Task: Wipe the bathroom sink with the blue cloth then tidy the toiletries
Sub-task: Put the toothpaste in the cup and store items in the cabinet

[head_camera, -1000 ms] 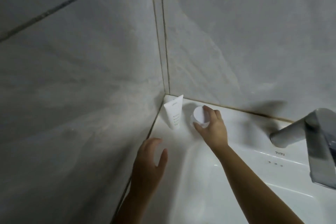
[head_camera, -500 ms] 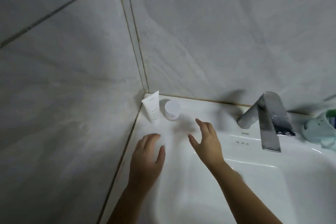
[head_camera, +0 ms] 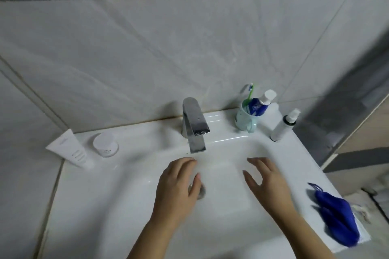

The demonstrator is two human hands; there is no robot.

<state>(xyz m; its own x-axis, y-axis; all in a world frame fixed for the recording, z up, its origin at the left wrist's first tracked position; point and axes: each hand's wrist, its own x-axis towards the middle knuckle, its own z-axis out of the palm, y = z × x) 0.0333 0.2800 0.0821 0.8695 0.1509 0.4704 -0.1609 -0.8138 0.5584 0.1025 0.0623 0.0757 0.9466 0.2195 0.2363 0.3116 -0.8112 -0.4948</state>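
Observation:
Over the basin of the white sink (head_camera: 117, 202) hover both my hands, empty, fingers spread. My left hand (head_camera: 179, 187) partly covers the drain; my right hand (head_camera: 267, 183) is beside it. The blue cloth (head_camera: 334, 216) lies crumpled on the sink's right rim. In the back left corner a white tube (head_camera: 69, 149) stands next to a small white jar (head_camera: 105, 144). At the back right a pale green cup (head_camera: 246, 120) holds a toothbrush and toothpaste, with a white spray bottle (head_camera: 283, 126) to its right.
A chrome faucet (head_camera: 194, 126) rises at the back middle of the sink. Grey tiled walls close in on the back and left. A dark frame edge and floor lie beyond the sink's right side.
My right hand let go of the white jar beside the tube and both hands drew back over the basin. The view swung right, revealing the cup, spray bottle and blue cloth.

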